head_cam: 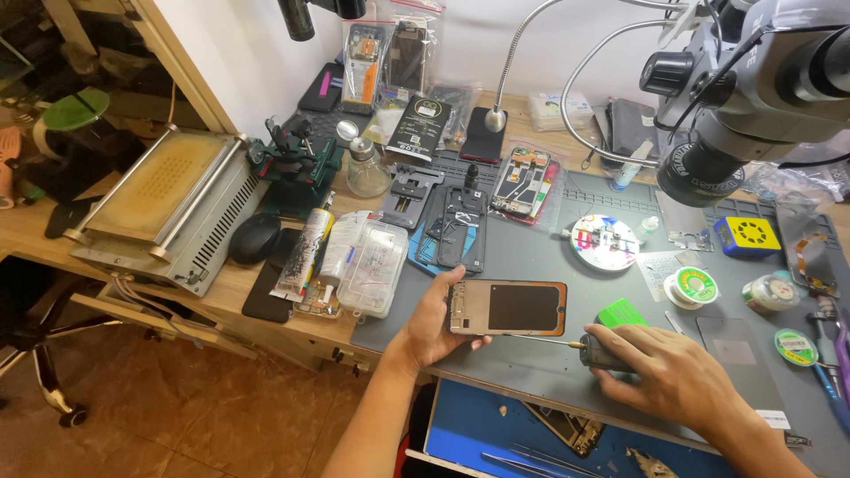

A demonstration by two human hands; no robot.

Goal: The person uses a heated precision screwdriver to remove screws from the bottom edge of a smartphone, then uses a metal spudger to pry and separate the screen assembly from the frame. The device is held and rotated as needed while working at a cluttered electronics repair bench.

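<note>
My left hand [434, 320] grips the left end of an opened phone body [509, 308], a flat frame with an orange rim and a dark panel, lying on the grey work mat [531, 265]. In my right hand [668, 372] is a screwdriver [580, 345] with a dark handle. Its thin shaft points left and its tip touches the phone's lower edge. A small green block [622, 313] sits just behind my right hand.
A microscope head [753, 80] hangs over the mat's right side. Phone parts [456, 226], a clear plastic box [374, 265], glue tubes [305, 252], solder reels [692, 286], a round magnetic dish [605, 242] and a metal heating machine [168, 204] crowd the bench. Tweezers [522, 456] lie in a blue tray below.
</note>
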